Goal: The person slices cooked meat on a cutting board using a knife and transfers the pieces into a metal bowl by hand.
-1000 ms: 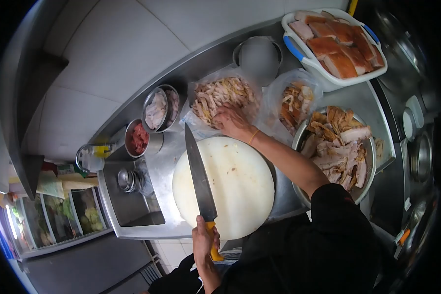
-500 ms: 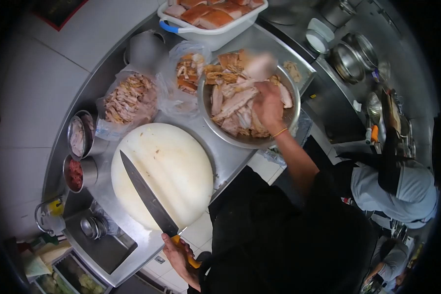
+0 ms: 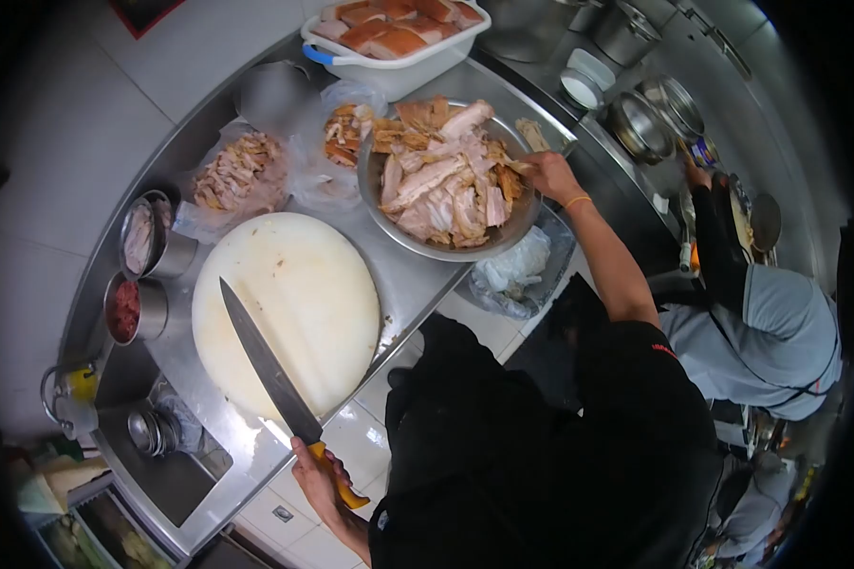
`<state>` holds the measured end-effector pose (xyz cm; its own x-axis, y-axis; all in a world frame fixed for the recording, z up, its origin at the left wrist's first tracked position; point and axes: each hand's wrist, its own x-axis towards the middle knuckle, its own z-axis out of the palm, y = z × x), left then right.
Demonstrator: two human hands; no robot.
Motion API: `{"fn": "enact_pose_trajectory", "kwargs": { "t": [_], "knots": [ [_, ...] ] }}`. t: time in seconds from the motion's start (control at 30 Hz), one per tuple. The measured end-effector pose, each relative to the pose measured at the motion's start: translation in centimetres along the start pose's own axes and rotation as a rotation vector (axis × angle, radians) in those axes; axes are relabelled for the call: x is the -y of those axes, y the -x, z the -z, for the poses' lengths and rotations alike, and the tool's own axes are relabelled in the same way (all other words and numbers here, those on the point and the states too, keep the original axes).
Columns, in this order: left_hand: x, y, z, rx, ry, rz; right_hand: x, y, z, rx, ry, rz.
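Observation:
My left hand point(image 3: 319, 482) is closed round the yellow handle of a long kitchen knife point(image 3: 268, 368). Its dark blade lies across a round white chopping board point(image 3: 337, 284), the tip pointing away from me. To the right of the board, a large steel bowl point(image 3: 427, 249) is heaped with pieces of cooked meat point(image 3: 436, 180). At the bowl's right edge, my right hand point(image 3: 552, 176) has its fingers closed, seemingly on a strip of meat point(image 3: 512, 165) by the rim. The fingertips are partly hidden.
A white tub point(image 3: 389, 71) of browned meat blocks stands behind the bowl. Bags of sliced meat point(image 3: 237, 171) and a steel pot of red meat point(image 3: 123, 310) line the back. A bagged bin point(image 3: 522, 270) sits below the bowl. A co-worker point(image 3: 769, 327) stands at the right.
My right hand has moved from over the meat to the bowl's right edge. A blurred piece above the bowl is no longer in the air. The view has shifted slightly; the knife stays on the board.

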<state>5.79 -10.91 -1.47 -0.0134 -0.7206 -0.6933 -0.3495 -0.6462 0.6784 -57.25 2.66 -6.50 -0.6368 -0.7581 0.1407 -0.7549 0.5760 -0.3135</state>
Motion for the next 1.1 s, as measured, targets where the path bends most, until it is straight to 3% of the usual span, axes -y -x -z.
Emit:
{"fn": "enact_pose_trajectory", "kwargs": {
  "t": [0.17,0.2,0.3,0.5,0.6,0.7,0.8,0.9,0.93,1.1],
  "knots": [
    [0.7,2.2,-1.1,-0.054,0.095,0.022,1.2,-1.5,4.6,0.144,-0.497,-0.268],
    [0.8,2.2,-1.5,-0.061,0.105,0.023,1.0,-2.0,5.5,0.269,-0.600,-0.238],
    [1.2,2.3,-2.9,-0.071,0.118,0.032,3.9,-2.7,6.7,0.340,-0.877,-0.168],
    [-1.2,4.6,-5.6,-0.087,0.007,0.037,16.9,-3.0,3.1,0.752,-1.030,0.176],
    [-1.4,5.9,-6.7,-0.125,-0.018,0.021,24.5,-2.8,-2.7,1.020,-0.987,0.595],
    [-0.2,7.1,-7.0,-0.111,-0.032,-0.008,31.1,-1.6,-7.7,1.122,-0.630,0.752],
    [2.5,7.7,-6.8,-0.161,-0.221,0.009,33.3,0.9,-11.7,0.704,-0.389,0.891],
    [2.1,9.6,-7.7,-0.207,-0.416,0.022,33.5,2.9,-11.9,0.314,-0.841,0.755],
    [1.8,10.2,-8.0,-0.205,-0.447,0.050,32.7,3.0,-11.5,0.411,-0.801,0.737],
    [0.9,11.9,-8.6,-0.165,-0.573,0.077,31.4,5.5,-13.3,0.354,-0.764,0.928]
  ]
}}
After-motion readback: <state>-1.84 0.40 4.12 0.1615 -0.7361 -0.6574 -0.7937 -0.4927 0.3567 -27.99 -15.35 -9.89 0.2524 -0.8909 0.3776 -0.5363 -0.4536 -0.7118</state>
